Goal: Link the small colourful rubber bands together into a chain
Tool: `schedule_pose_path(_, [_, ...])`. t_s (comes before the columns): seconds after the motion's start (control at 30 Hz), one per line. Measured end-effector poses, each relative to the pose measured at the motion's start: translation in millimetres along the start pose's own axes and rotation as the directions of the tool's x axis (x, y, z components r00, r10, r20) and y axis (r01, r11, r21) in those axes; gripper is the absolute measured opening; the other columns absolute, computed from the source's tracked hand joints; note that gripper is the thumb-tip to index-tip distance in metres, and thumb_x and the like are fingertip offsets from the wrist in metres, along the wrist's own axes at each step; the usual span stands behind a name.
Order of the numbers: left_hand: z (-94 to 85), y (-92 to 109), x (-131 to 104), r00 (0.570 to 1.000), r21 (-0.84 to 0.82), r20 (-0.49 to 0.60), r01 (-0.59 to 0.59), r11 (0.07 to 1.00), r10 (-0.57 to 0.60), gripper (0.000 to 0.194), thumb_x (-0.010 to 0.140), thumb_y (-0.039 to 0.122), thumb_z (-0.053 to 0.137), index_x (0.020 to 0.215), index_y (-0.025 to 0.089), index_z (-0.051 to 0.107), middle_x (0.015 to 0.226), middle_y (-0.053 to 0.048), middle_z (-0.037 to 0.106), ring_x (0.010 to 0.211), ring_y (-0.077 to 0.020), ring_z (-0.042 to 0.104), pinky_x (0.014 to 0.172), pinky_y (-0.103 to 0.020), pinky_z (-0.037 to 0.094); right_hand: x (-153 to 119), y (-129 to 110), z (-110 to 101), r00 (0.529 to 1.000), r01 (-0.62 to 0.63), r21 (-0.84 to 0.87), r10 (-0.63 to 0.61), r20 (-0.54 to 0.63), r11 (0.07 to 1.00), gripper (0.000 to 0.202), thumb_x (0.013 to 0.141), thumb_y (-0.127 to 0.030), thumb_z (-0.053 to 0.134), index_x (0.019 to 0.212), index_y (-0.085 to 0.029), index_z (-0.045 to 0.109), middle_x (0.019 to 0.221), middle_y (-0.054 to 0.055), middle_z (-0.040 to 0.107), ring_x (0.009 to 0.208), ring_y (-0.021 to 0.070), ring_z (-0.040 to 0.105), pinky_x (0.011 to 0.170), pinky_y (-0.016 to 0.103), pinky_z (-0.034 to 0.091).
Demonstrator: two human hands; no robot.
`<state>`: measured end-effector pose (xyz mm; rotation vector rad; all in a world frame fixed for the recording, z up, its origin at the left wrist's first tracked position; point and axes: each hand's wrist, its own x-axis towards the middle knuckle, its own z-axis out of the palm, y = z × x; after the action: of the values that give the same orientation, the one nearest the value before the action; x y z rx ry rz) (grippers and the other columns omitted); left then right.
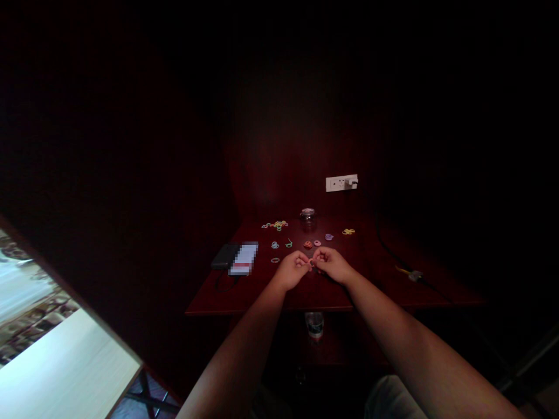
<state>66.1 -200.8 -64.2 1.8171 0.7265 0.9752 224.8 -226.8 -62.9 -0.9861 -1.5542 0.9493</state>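
Note:
My left hand [293,270] and my right hand [331,265] meet over the table near its front middle, fingertips pinched together. Between them is a small pale orange hair tie [311,263], partly hidden by the fingers. Just beyond my hands lie little groups of hair ties sorted by colour: orange ones [308,244], pink ones [317,243], purple ones [329,237], blue ones [275,245] and green ones [289,244]. Yellow ones [348,231] rest farther right. Left of my left hand is a single brownish hair tie [275,260]. A mixed-colour pile [277,224] sits at the back left.
A clear lidded jar [308,220] stands at the back of the dark red table [262,297]. To the left are a phone [243,258] and a black case [225,256]. A cable [388,253] runs down from the wall socket [341,183]. Below is a bottle [315,326].

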Motion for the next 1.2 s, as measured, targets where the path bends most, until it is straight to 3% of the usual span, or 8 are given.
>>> schedule_pose_path(0.17, [-0.4, -0.7, 0.1, 0.997, 0.069, -0.067, -0.019, 0.997, 0.024, 0.014, 0.069, 0.024, 0.06, 0.071, 0.013, 0.053, 0.059, 0.001, 0.055, 0.053, -0.0072, 0.048, 0.051, -0.018, 0.035, -0.3, -0.3, 1.0, 1.0, -0.001, -0.025, 0.001, 0.002, 1.0, 0.023, 0.066, -0.035, 0.062, 0.068, -0.016, 0.049, 0.048, -0.005, 0.048, 0.04, 0.0068, 0.043, 0.041, 0.019, 0.03])
schedule_pose_path(0.4, [-0.4, -4.9, 1.6, 0.996, 0.106, -0.069, -0.044, 0.993, 0.052, 0.015, 0.071, 0.026, 0.059, 0.073, 0.012, 0.054, 0.064, -0.001, 0.057, 0.057, -0.0083, 0.051, 0.054, -0.019, 0.039, -1.1, -4.3, 1.6, 0.999, -0.011, -0.013, 0.012, 0.039, 1.0, 0.021, 0.064, -0.032, 0.063, 0.07, -0.016, 0.05, 0.049, -0.005, 0.048, 0.042, 0.0067, 0.044, 0.042, 0.019, 0.032])
schedule_pose_path(0.97, [-0.3, -1.5, 2.1, 0.998, 0.041, -0.058, -0.004, 0.999, 0.006, 0.009, 0.072, 0.02, 0.055, 0.075, 0.013, 0.05, 0.067, -0.003, 0.062, 0.059, -0.0091, 0.056, 0.055, -0.019, 0.04, 0.8, -1.6, 0.4, 0.998, -0.049, -0.045, 0.051, 0.047, 0.998, 0.023, 0.066, -0.034, 0.06, 0.074, -0.012, 0.058, 0.062, 0.002, 0.062, 0.044, 0.0065, 0.046, 0.043, 0.019, 0.035])
schedule_pose_path(1.2, [-0.7, -1.7, 2.7, 0.998, 0.016, -0.064, -0.01, 1.0, 0.011, 0.007, 0.072, 0.017, 0.055, 0.075, 0.013, 0.05, 0.066, -0.002, 0.06, 0.059, -0.0081, 0.054, 0.055, -0.018, 0.039, -0.1, -3.8, 0.1, 0.998, -0.066, -0.069, 0.067, 0.017, 0.995, 0.025, 0.065, -0.037, 0.061, 0.07, -0.012, 0.059, 0.058, 0.001, 0.06, 0.043, 0.0066, 0.045, 0.043, 0.019, 0.033])
